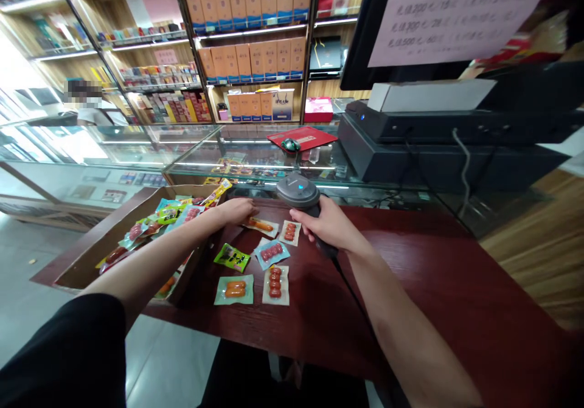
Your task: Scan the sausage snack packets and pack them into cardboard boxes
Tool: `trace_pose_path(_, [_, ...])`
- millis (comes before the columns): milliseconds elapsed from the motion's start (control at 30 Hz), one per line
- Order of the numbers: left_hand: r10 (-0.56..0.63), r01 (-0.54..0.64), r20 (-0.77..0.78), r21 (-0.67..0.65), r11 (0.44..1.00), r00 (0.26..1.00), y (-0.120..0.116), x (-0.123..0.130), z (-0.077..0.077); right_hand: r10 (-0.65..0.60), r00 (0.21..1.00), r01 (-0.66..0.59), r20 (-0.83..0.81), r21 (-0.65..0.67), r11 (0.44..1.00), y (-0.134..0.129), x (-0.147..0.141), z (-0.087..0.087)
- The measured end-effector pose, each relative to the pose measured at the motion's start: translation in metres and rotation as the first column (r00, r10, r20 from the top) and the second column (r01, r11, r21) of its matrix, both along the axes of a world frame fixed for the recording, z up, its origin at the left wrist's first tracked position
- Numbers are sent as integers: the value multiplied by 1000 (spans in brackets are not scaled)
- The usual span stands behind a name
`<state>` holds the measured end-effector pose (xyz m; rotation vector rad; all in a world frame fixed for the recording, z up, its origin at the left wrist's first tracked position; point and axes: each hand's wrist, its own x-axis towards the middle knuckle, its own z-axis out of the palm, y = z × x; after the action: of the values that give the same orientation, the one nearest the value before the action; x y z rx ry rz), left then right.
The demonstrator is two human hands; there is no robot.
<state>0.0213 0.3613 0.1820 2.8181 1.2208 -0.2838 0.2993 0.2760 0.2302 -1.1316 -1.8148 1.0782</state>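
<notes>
A dark barcode scanner (298, 192) with a small blue light is gripped in my right hand (326, 219), above the dark red table. My left hand (240, 211) has its fingers drawn together at the end of a packet with a long orange sausage (262, 226). Around them lie a small packet of red sausages (290, 232), a blue-edged packet (272, 253), a green packet (232, 257), a packet of orange sausages (233, 289) and a taller red sausage packet (275, 285). An open cardboard box (189, 274) full of snack packets stands on the left, under my left forearm.
Behind the table runs a glass counter (191, 163) with a red mat (303, 138) and a mouse (291, 145). Black equipment (410, 171) and a monitor stand at the right. The scanner's cable crosses beside my right forearm. A person (98, 113) is at the far left.
</notes>
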Motion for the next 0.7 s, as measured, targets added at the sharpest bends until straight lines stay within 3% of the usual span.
trace_pose_path(133, [149, -149, -7, 35, 988, 989, -20, 5, -9, 4, 1000, -4, 13, -14, 1000, 0, -3, -2])
trace_pose_path(367, [76, -68, -144, 59, 996, 987, -41, 29, -24, 5, 1000, -5, 15, -18, 1000, 0, -5, -3])
trace_pose_path(467, [181, -177, -66, 59, 982, 981, -39, 29, -27, 9, 1000, -8, 16, -39, 999, 0, -8, -5])
trace_pose_path(533, [299, -304, 99, 31, 952, 949, -32, 25, -26, 5, 1000, -4, 16, -64, 998, 0, -10, -5])
trace_pose_path(600, [408, -416, 406, -72, 906, 818, -24, 18, -24, -2, 1000, 3, 17, -82, 997, 0, -13, -5])
trace_pose_path(633, [448, -438, 573, -167, 883, 686, -20, 14, -23, -3, 1000, 5, 15, -86, 996, 0, -14, -5])
trace_pose_path(700, [518, -357, 786, -402, 843, 337, -14, 7, -22, -3, 1000, 4, 12, -88, 996, -1, -17, -7])
